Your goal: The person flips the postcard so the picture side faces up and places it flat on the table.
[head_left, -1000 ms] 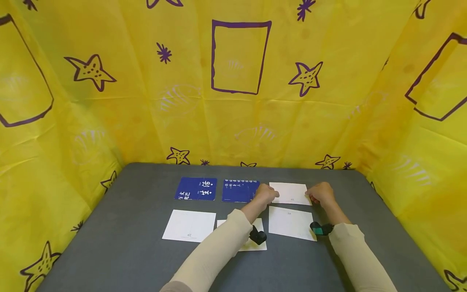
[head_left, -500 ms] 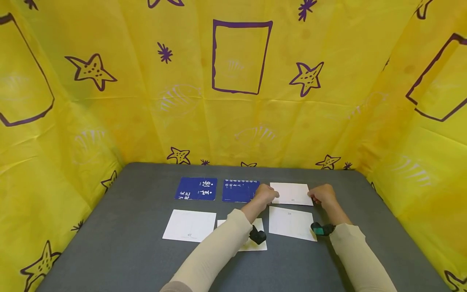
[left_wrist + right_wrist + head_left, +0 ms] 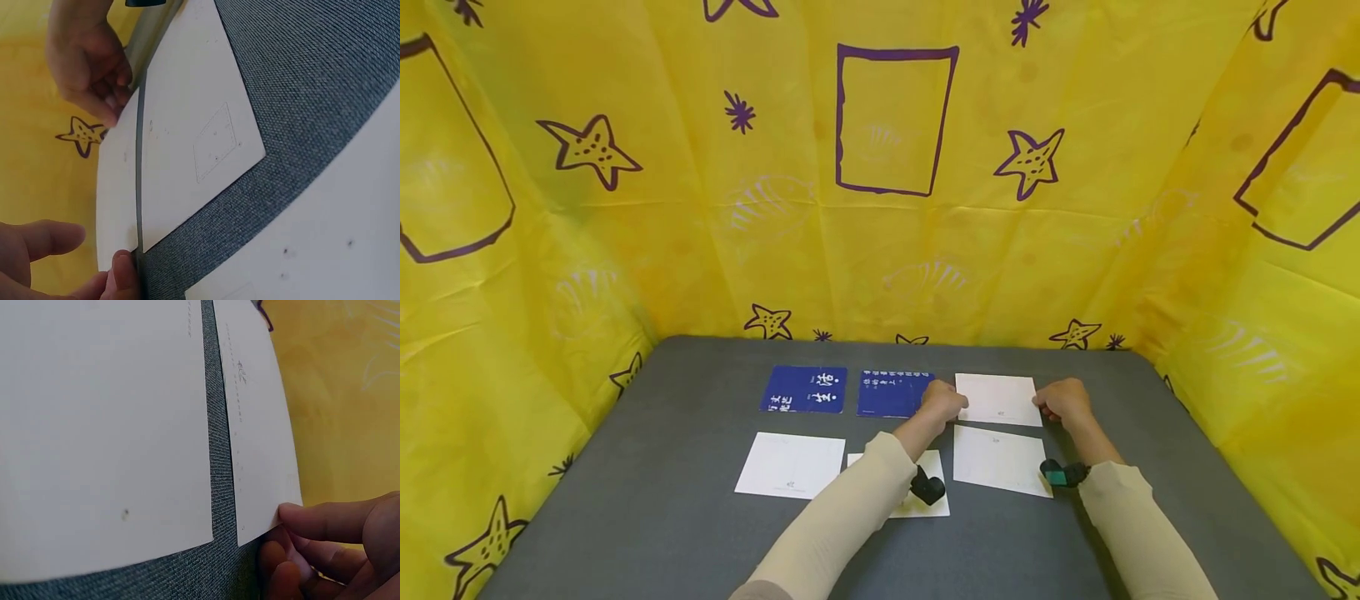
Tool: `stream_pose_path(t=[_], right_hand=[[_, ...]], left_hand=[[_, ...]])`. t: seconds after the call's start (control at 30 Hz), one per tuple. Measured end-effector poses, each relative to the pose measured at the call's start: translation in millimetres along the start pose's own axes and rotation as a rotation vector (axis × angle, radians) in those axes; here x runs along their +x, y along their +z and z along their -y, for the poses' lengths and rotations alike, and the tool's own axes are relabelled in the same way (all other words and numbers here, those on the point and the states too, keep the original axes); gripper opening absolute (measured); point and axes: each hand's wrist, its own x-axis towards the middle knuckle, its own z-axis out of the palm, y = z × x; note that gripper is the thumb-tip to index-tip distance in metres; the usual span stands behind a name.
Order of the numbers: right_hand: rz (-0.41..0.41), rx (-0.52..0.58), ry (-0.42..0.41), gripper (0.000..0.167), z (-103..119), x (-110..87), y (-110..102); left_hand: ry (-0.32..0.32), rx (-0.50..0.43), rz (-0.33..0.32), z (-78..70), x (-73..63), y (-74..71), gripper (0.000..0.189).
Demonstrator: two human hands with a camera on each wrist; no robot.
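Observation:
At the far right of the table, a white card point(image 3: 998, 398) lies blank-looking side up, with a small printed mark near its near edge. My left hand point(image 3: 942, 402) pinches its left edge; in the left wrist view one finger point(image 3: 59, 237) points free of the card. At the opposite edge my right hand point(image 3: 337, 550) pinches a corner between thumb and fingers, as the right wrist view shows. A second white card point(image 3: 1002, 460) lies just in front, separated by a narrow strip of table. Left of my left hand is a blue card point(image 3: 891, 396) with white characters, partly covered.
Another blue card point(image 3: 805, 389) lies at the back left. In the front row are a white card point(image 3: 790, 464) and one more white card point(image 3: 928, 504), mostly beneath my left forearm. The grey table point(image 3: 647, 500) is walled by yellow cloth point(image 3: 880, 250).
My left fingers have shifted slightly left along the pinched white card, and its near edge sits a little closer to the front card. The other cards have not moved.

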Motion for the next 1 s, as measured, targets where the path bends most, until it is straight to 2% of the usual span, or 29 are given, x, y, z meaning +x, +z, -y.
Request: stream_pose_path(t=[0.23, 0.4, 0.6, 0.77, 1.0], right_hand=[[-0.01, 0.008, -0.007, 0.016, -3.0, 0.7, 0.5], [-0.006, 0.043, -0.033, 0.017, -4.1, 1.7, 0.6], [0.014, 0.066, -0.048, 0.019, -4.0, -0.2, 0.3], [0.021, 0.077, -0.051, 0.023, -3.6, -2.3, -0.4], [0.012, 0.086, -0.057, 0.026, -3.1, -2.8, -1.3]], left_hand=[[0.015, -0.002, -0.049, 1.6, -2.5, -0.1, 0.001], [-0.005, 0.014, -0.051, 0.0, -3.1, 0.2, 0.003], [-0.035, 0.033, -0.037, -1.1, -2.4, 0.1, 0.017], [-0.046, 0.012, -0.014, -1.6, -4.3, -0.6, 0.014], [-0.003, -0.017, -0.007, -2.3, -6.0, -1.9, 0.005]])
